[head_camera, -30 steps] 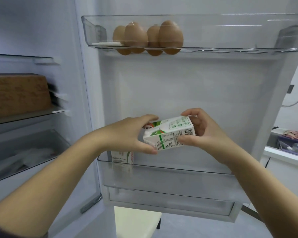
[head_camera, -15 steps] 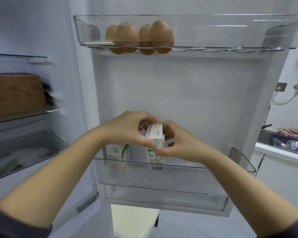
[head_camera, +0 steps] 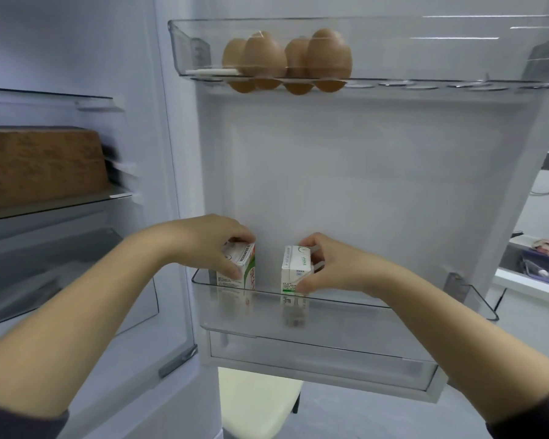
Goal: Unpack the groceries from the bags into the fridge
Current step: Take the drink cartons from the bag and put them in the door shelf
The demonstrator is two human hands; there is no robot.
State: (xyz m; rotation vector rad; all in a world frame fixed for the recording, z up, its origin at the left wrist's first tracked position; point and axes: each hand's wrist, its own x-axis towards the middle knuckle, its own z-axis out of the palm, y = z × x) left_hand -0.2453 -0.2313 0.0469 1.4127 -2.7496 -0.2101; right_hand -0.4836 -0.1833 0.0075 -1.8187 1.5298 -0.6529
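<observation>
Two small white drink cartons stand upright in the clear lower door bin [head_camera: 377, 315] of the open fridge. My left hand [head_camera: 210, 245] grips the left carton [head_camera: 241, 277] from above, thumb on its front face. The right carton [head_camera: 293, 274], white with green print, is held at its right side by my right hand [head_camera: 333, 267], fingers curled round its top and edge. The two cartons stand a hand's width apart.
Several brown eggs [head_camera: 286, 58] sit in the upper door tray [head_camera: 425, 52]. A brown block [head_camera: 42, 163] lies on a fridge shelf at the left. Below the door stands a pale chair seat [head_camera: 260, 403]. A counter with clutter [head_camera: 542, 258] is at the far right.
The carton held sideways in both hands was turned upright and set into the door bin. My left hand then moved left onto the other carton.
</observation>
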